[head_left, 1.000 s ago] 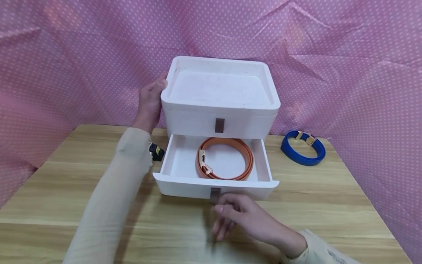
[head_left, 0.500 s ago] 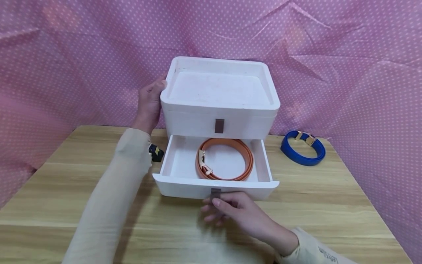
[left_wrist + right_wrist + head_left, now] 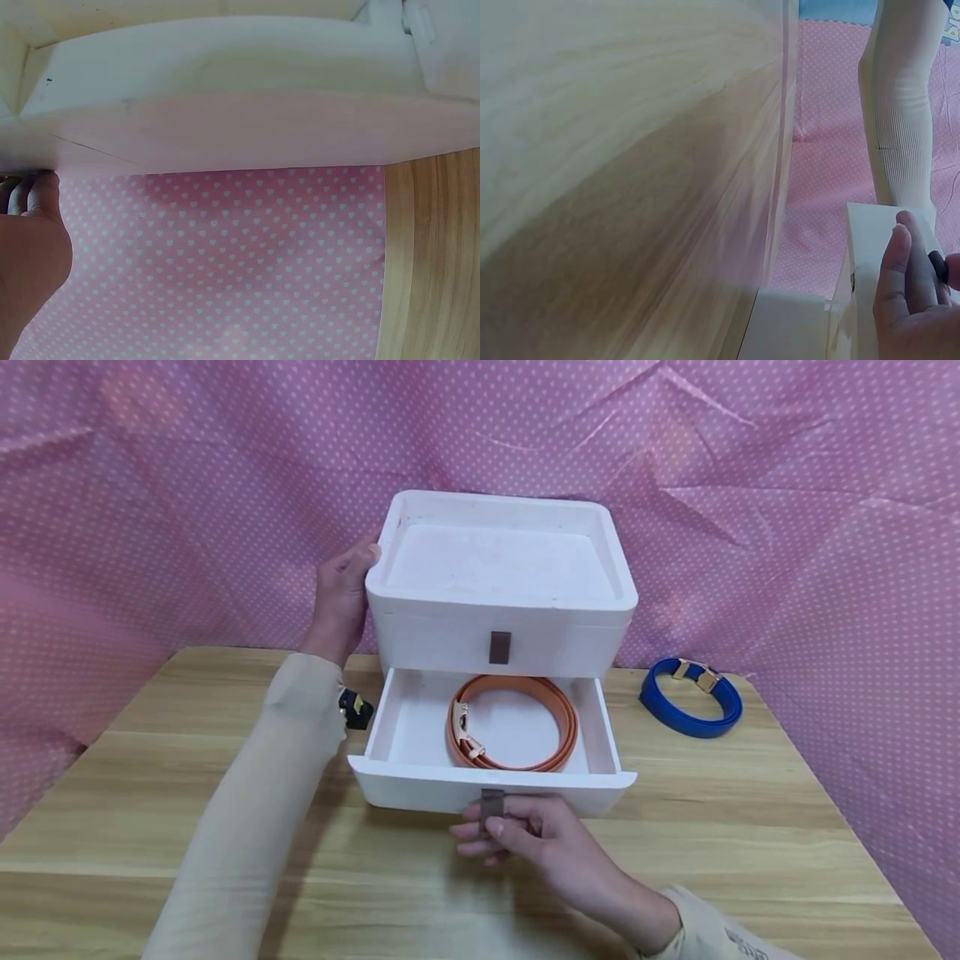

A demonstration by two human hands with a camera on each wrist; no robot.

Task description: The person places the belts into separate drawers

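Right fingers (image 3: 516,837) pinch the tab (image 3: 492,804), surest hold (drawer (image 3: 420,790) likely light, stiff); left fingers (image 3: 352,562) by the counter's (image 3: 750,827) far edge: curl unclear.

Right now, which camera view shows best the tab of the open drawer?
The head view: the tab is on the drawer front, mostly uncovered, its lower end pinched by the right hand. The right wrist view shows only a small dark piece of it; the left wrist view shows none.

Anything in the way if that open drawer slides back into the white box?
Nothing visible blocks the drawer: the orange belt lies inside it, the blue belt off to the right, and the left hand holds the white box outside the opening.
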